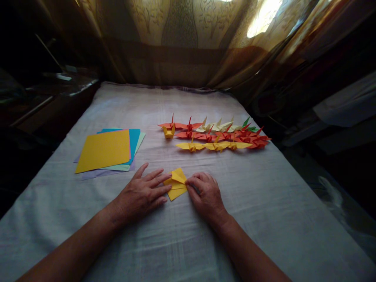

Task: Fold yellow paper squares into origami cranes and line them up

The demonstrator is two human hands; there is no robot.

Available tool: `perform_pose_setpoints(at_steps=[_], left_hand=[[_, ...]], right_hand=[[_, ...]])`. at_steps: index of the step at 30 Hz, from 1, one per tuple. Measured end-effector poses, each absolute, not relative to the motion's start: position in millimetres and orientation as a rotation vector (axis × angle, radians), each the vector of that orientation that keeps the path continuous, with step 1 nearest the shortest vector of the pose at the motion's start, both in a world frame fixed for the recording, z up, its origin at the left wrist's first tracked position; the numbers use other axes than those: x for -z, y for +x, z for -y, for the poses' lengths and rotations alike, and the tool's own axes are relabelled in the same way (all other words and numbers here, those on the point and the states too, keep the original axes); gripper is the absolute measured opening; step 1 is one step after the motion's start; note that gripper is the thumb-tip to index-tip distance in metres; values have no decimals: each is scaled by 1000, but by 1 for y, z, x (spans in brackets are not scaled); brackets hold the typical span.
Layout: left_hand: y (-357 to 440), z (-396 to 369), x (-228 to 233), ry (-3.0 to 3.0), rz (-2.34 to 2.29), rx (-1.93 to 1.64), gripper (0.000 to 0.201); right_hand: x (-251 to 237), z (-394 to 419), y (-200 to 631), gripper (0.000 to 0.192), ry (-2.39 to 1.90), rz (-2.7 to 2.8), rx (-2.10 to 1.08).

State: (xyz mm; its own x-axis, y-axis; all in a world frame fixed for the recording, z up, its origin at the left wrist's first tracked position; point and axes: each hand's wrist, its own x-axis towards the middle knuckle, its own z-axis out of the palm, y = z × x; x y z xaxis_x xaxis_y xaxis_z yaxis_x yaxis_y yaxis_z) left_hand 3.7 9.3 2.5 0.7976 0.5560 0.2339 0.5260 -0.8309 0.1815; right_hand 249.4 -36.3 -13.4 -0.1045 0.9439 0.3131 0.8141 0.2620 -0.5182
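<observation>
Yellow folded paper (pixel 177 183), one piece, two hands pressing: left hand (pixel 141 194), right hand (pixel 205 194)

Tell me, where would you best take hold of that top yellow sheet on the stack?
Probably at the yellow sheet's near left corner, coming from the near side. It lies flat on the stack, so only an edge can be lifted, and that corner juts out freely, clear of both hands.

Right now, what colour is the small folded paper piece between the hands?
Yellow; the small folded paper piece shows best in the head view.
</observation>
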Motion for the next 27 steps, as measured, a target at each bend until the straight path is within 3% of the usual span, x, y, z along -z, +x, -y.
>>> perform_pose_setpoints(at_steps=[10,18,27], left_hand=[[10,-9,1,2870,-833,-493,24],[12,-9,5,2907,-821,-537,25],[11,-10,3,2936,-781,-546,25]], right_hand=[[11,39,249,12,-1532,1972,-278],[8,30,245,29,-1656,1998,-216],[-22,-8,231,18,-1866,2187,-347]])
